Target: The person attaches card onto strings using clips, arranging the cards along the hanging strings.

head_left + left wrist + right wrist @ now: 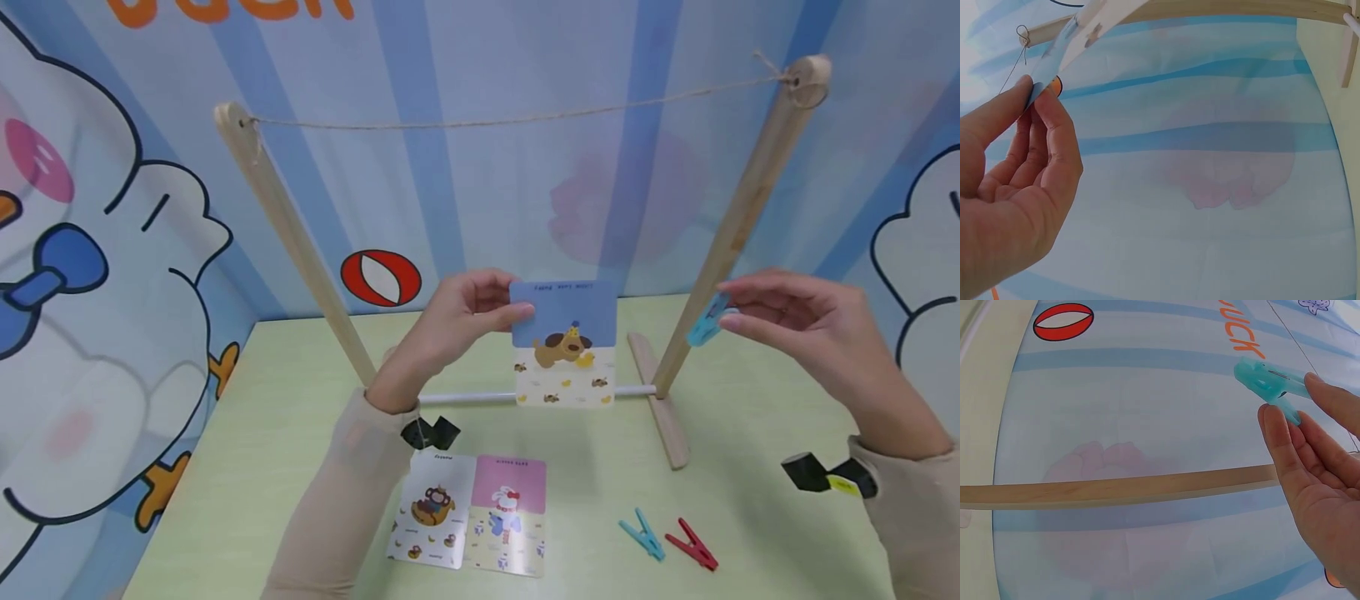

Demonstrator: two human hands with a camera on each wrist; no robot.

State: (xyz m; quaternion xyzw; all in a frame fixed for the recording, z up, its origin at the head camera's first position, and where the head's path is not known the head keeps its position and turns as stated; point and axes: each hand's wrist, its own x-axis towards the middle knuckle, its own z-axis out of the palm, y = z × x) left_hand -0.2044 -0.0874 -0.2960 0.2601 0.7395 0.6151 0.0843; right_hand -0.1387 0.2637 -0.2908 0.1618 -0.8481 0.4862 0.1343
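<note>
My left hand (pixel 476 317) pinches a puppy picture card (pixel 564 367) by its upper left edge, thumb in front. The card hangs upright, blue at the top and white below, in front of the wooden frame's bottom bar. To the right, my right hand (pixel 806 321) holds a light blue clothespin (pixel 707 321) by its handles between thumb and fingers. The right wrist view shows that clothespin (pixel 1266 378) with its handles spread apart. Above both hands, a thin string (pixel 465 125) stretches between the tops of the two posts.
Two more picture cards, a white monkey card (pixel 431 512) and a pink-topped one (pixel 506 517), lie side by side on the table (pixel 592 483). Right of them are a blue clothespin (pixel 642 535) and a red clothespin (pixel 693 546). Wooden posts (pixel 296 242) slant up on both sides.
</note>
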